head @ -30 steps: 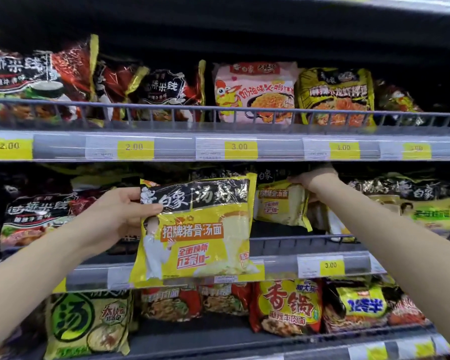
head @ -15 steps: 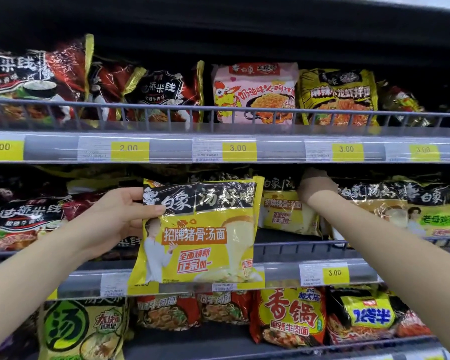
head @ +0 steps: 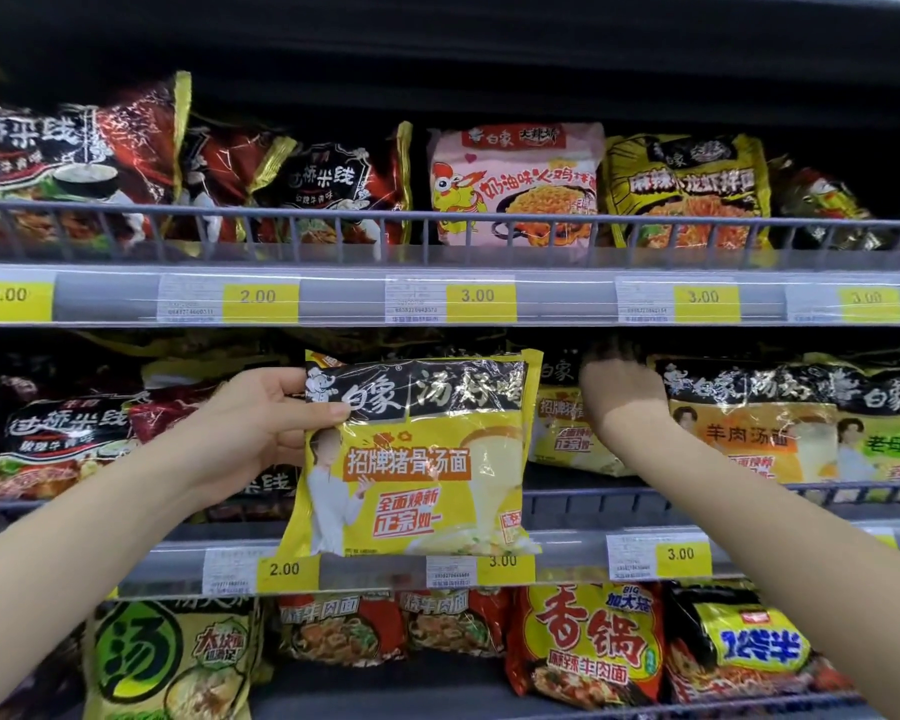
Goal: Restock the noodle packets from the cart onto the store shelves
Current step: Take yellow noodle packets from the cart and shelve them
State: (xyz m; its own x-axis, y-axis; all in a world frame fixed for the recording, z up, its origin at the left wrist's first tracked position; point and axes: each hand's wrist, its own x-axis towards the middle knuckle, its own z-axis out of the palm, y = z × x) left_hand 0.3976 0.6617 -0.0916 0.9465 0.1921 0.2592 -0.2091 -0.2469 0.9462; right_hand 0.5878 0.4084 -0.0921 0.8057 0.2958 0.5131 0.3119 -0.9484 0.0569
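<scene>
Both hands: left [head: 250,433] still grips yellow packet [head: 417,459]; right [head: 619,392] reached deeper, grip unclear.

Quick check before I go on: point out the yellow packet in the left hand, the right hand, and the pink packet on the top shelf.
yellow packet [head: 417,459]: head view, middle of its front.
right hand [head: 622,394]: head view, back of the hand.
pink packet [head: 515,184]: head view, front face above the rail.

The yellow noodle packet [head: 417,454] reads 白象, 招牌猪骨汤面 and 全面焕新. Upper shelf price tags [head: 261,296] show 2.00 and 3.00. A red packet [head: 591,641] below reads 香锅.
</scene>
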